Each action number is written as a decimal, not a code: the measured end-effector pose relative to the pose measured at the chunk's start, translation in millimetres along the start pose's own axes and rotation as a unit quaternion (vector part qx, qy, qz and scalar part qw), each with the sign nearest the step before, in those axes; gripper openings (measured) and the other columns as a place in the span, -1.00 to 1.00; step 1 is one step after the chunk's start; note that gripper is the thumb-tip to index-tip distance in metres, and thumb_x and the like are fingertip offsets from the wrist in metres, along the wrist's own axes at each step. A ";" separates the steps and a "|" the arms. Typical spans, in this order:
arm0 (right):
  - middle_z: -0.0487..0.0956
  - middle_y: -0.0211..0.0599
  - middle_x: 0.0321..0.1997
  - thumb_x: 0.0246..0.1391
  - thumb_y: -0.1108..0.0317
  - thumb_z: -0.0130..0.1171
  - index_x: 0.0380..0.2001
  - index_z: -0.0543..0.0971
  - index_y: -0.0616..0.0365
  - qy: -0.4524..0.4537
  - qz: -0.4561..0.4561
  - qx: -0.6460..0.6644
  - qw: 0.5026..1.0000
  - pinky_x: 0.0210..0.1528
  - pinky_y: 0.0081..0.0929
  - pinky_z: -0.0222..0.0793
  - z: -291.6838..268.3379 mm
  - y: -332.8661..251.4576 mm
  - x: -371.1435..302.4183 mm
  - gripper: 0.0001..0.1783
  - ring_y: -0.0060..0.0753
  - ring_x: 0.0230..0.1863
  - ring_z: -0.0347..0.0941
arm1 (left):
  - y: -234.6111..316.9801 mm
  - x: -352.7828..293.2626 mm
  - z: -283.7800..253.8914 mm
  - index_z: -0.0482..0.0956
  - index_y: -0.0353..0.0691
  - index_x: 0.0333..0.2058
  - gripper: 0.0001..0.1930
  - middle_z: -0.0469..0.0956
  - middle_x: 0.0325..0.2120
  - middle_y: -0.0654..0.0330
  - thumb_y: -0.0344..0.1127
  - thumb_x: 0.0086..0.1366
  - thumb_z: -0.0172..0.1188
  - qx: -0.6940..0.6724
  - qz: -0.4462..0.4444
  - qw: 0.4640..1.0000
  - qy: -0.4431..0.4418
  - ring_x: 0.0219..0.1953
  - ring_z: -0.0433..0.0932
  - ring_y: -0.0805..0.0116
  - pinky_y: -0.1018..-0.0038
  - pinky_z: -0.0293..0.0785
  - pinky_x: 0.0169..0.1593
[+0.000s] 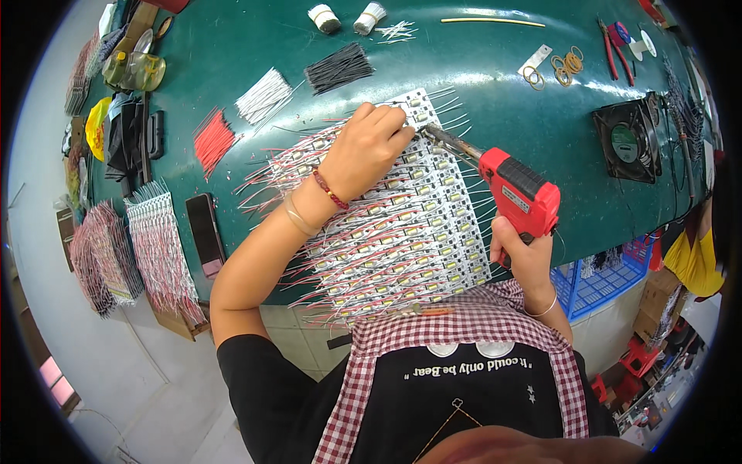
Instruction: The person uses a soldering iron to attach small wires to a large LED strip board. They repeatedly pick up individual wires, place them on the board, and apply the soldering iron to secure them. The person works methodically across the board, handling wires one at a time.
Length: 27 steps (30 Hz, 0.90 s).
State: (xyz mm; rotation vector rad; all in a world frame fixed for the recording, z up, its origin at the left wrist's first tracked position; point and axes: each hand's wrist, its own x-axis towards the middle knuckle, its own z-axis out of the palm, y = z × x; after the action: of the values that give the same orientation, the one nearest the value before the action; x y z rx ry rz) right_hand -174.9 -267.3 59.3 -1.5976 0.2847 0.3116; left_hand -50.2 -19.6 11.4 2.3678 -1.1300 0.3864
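A white panel of small circuit boards (456, 232) lies on the green table in front of me, bristling with red and white wires along its rows. My right hand (522, 251) grips a red and black soldering gun (519, 193), its tip reaching the panel's upper rows. Close to that tip, my left hand (373, 139) is bent over the panel with its fingers pinched together. Whatever it pinches is too small to make out. Beyond the panel lie bundles of black wires (338, 68), white wires (264, 97) and red wires (213, 143).
To the right stand a black fan (624, 141) and red-handled pliers (616, 58), with rubber bands (570, 66) nearby. At left are a phone (204, 232) and wired panels (161, 251) over the table edge. A blue basket (603, 286) sits below the right edge.
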 end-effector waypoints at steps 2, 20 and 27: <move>0.43 -0.40 -0.70 0.15 0.47 0.07 -0.16 0.40 0.39 -0.007 -0.002 -0.018 1.000 -0.66 -0.66 0.20 0.2 -1.5 -0.2 -0.77 -0.61 -0.74 0.35 | 0.4 0.1 -1.0 0.62 -0.26 -0.32 -0.73 0.35 -0.49 0.18 -0.54 -0.08 0.14 0.000 -0.001 1.000 -0.004 -0.38 0.37 0.24 0.39 0.33 -0.25; 0.43 -0.41 -0.70 0.15 0.44 0.10 -0.16 0.42 0.38 -0.003 -0.007 -0.041 0.999 -0.64 -0.68 0.23 2.8 -1.5 -2.4 -0.76 -0.61 -0.72 0.36 | 1.6 0.4 -0.6 0.60 -0.28 -0.32 -0.77 0.35 -0.47 0.17 -0.49 -0.03 0.13 0.026 0.009 1.000 -0.015 -0.35 0.39 0.25 0.39 0.32 -0.23; 0.45 -0.42 -0.69 0.14 0.45 0.10 -0.14 0.46 0.37 0.022 -0.021 0.003 1.000 -0.65 -0.68 0.23 1.7 -11.8 -4.1 -0.75 -0.63 -0.72 0.35 | 1.4 -0.5 -0.1 0.60 -0.29 -0.32 -0.77 0.35 -0.47 0.17 -0.49 -0.03 0.13 0.025 0.012 1.000 -0.010 -0.34 0.40 0.25 0.39 0.33 -0.23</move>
State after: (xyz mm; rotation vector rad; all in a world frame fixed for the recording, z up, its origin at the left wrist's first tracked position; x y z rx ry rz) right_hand -174.4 -265.1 71.7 -1.6044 0.2855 0.2446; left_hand -51.6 -19.9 11.7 2.4082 -1.1719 0.4031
